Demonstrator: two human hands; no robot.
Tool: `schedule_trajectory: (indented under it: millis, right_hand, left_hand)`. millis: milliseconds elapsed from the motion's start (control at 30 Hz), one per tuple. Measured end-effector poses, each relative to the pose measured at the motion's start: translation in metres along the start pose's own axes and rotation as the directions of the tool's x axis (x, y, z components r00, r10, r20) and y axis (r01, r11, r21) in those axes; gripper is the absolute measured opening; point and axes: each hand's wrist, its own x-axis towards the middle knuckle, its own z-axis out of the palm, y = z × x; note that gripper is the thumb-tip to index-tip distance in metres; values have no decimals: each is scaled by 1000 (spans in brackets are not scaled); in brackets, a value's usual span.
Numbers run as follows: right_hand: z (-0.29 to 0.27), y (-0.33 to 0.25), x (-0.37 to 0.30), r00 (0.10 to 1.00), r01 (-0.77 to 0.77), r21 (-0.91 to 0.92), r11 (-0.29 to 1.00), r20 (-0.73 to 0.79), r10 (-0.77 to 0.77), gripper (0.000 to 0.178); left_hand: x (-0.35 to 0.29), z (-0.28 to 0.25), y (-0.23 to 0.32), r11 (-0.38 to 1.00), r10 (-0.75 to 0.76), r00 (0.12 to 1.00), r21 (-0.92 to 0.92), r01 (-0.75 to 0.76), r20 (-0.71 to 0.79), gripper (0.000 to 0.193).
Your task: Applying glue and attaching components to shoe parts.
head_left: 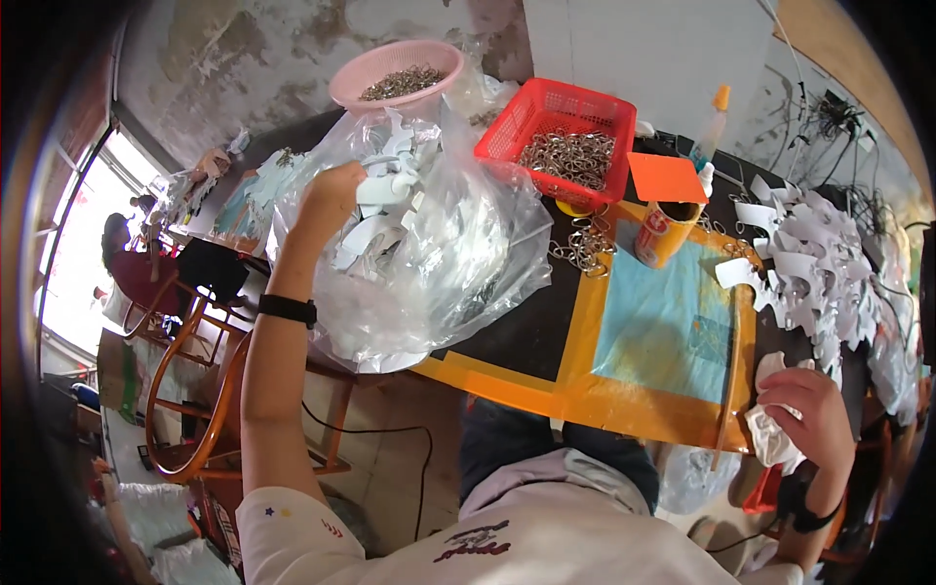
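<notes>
My left hand (336, 198) reaches to the mouth of a large clear plastic bag (439, 292) full of white pieces. Its fingers are closed at the end of a white curved piece (388, 188), which they appear to pinch. At the table's right edge, my right hand (807, 409) rests with bent fingers around a crumpled white cloth (773, 429). Part of the cloth shows below the hand. Between the hands lies a light blue work sheet (663, 322), bordered by orange-yellow tape. A thin brown stick (727, 390) lies along the sheet's right side.
Metal rings fill a red basket (497, 146) and a pink basket (341, 90); loose metal rings (585, 244) lie near the sheet. An orange card (668, 178) sits over a yellow can (655, 234). White cut pieces (819, 263) pile at right. An orange-framed chair (210, 429) stands left.
</notes>
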Motion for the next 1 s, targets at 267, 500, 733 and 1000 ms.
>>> schedule_trajectory:
  millis: [267, 500, 733, 1000]
  right_hand:
    - [2, -9, 6, 990, 105, 115, 988, 78, -114, 15]
    - [47, -23, 21, 960, -276, 878, 391, 231, 160, 44]
    - [127, -41, 18, 800, -460, 882, -108, 464, 380, 60]
    - [146, -45, 26, 796, -237, 967, -99, 251, 550, 43]
  left_hand:
    - [0, -95, 83, 993, 85, 940, -50, -108, -331, 24]
    - [-48, -67, 222, 832, 461, 737, -47, -552, -494, 18]
    - [-141, 44, 287, 332, 887, 315, -9, -943, -337, 14]
    - [-155, 51, 286, 185, 883, 210, -100, -978, -420, 7]
